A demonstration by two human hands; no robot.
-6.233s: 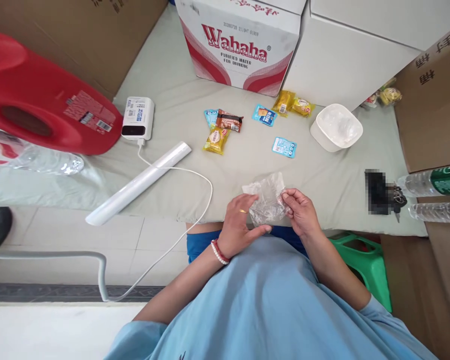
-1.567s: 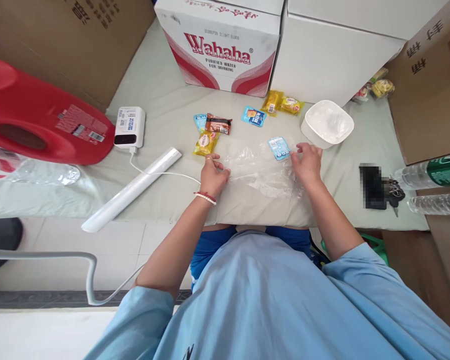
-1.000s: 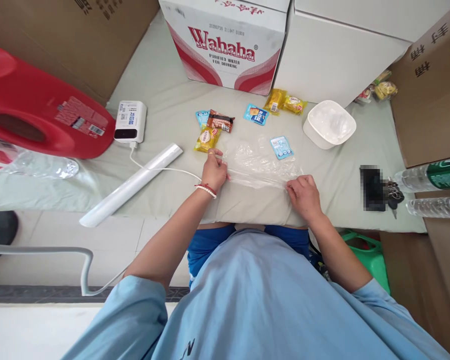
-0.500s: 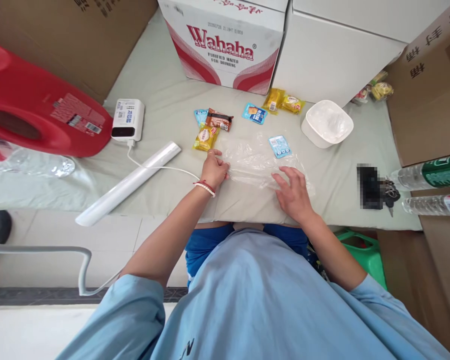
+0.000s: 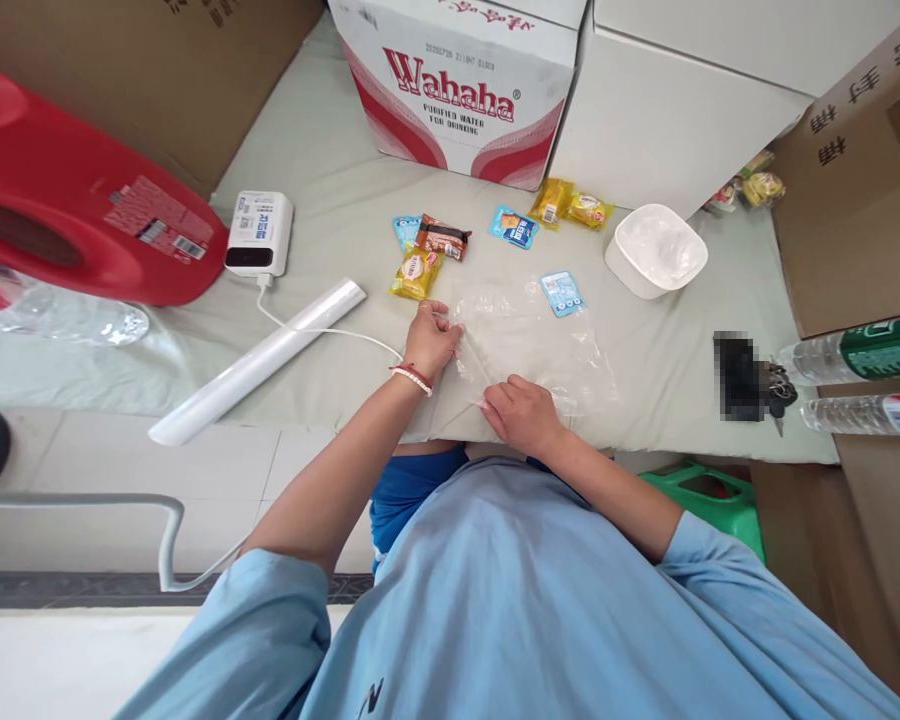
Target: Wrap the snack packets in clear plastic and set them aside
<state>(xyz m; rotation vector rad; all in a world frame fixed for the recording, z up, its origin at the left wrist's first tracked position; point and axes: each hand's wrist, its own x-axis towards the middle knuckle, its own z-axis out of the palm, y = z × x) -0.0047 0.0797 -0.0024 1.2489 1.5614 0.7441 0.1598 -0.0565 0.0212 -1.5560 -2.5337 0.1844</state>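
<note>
A crinkled sheet of clear plastic film (image 5: 529, 350) lies on the cloth-covered surface in front of me. My left hand (image 5: 433, 342) pinches its left edge, fingers closed. Closer to my body, my right hand (image 5: 523, 412) is also closed, pinching the film at its near left corner. A blue-and-white packet (image 5: 562, 293) rests at the film's far right part. Just beyond my left hand sit a yellow wrapped snack (image 5: 415, 272), a brown wrapped snack (image 5: 443, 238) and a partly covered blue packet (image 5: 406, 230).
To the left lie a white roll (image 5: 259, 362) and a white power bank (image 5: 259, 235) with its cable; a red jug (image 5: 82, 190) stands behind. A white bowl (image 5: 656, 252) is at right, with bottles (image 5: 862, 350) farther right. A Wahaha carton (image 5: 457, 100) borders the back.
My right hand has moved left and closer to me, from open over the film's right side to pinching its near left corner. The film lies flatter; my left hand keeps its hold.
</note>
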